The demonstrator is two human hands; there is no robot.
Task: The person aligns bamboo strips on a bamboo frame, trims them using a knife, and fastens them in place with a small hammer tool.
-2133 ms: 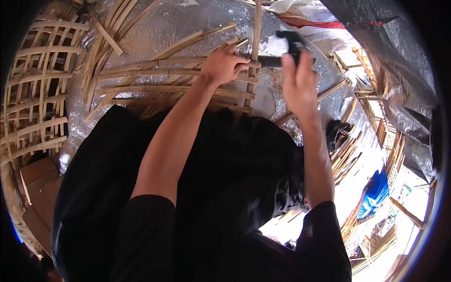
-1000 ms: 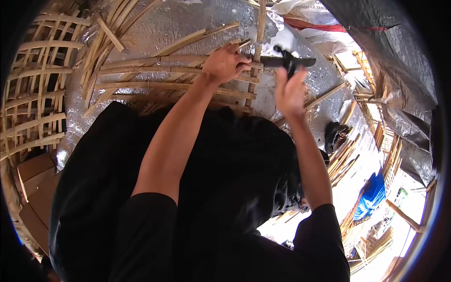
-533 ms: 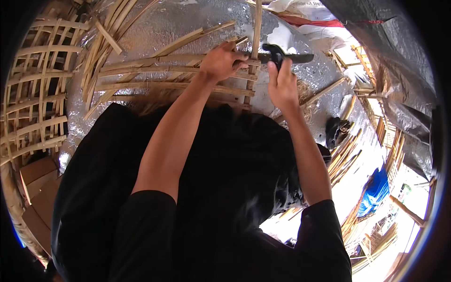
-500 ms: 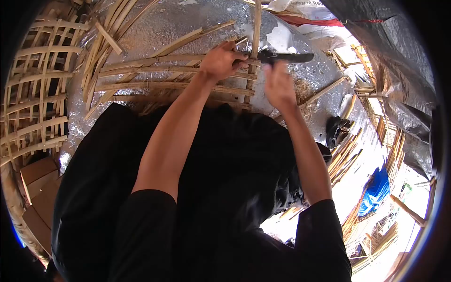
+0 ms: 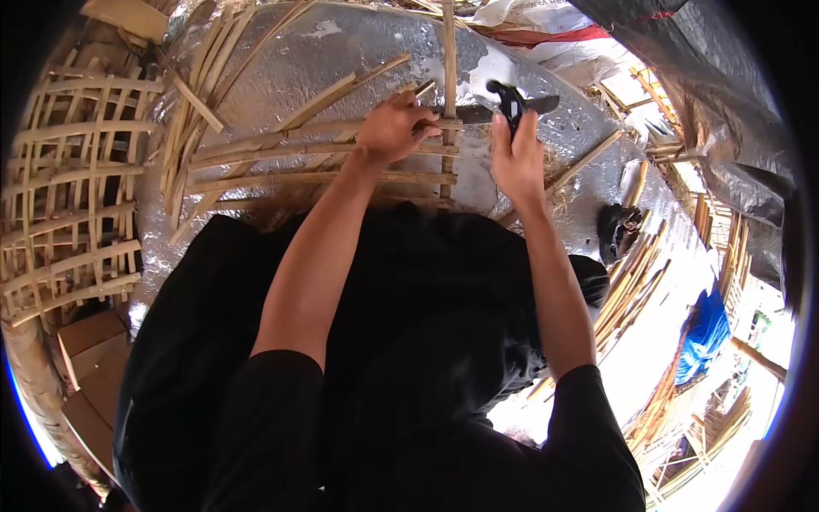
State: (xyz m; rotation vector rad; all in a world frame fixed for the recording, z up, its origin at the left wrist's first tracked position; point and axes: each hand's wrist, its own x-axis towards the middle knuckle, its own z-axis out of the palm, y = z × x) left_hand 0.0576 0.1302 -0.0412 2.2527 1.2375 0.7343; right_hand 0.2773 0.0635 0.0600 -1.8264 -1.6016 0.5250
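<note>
My left hand (image 5: 394, 128) is closed at the end of a bamboo strip (image 5: 290, 128), beside its crossing with an upright strip (image 5: 450, 64). Whether a nail sits between its fingertips is too small to tell. My right hand (image 5: 520, 166) grips a hammer (image 5: 512, 104), whose black head points up and away from me. Behind the hammer, a dark flat metal bar (image 5: 546, 106) lies against the upright strip at the crossing. More bamboo strips (image 5: 375, 177) run sideways below my left hand to that same upright.
A finished-looking bamboo lattice (image 5: 94, 175) stands on the left, above cardboard boxes (image 5: 92, 333). Loose strips (image 5: 209, 68) lie on the silvery sheet (image 5: 281, 64). At right are a stick (image 5: 589, 158), a black bundle (image 5: 612, 229), bamboo piles (image 5: 636, 277) and a blue tarp (image 5: 704, 337).
The hammer, blurred low over the crossing before, is now lifted, its head clearly seen. My left hand stays at the strip. The whole view has shifted slightly.
</note>
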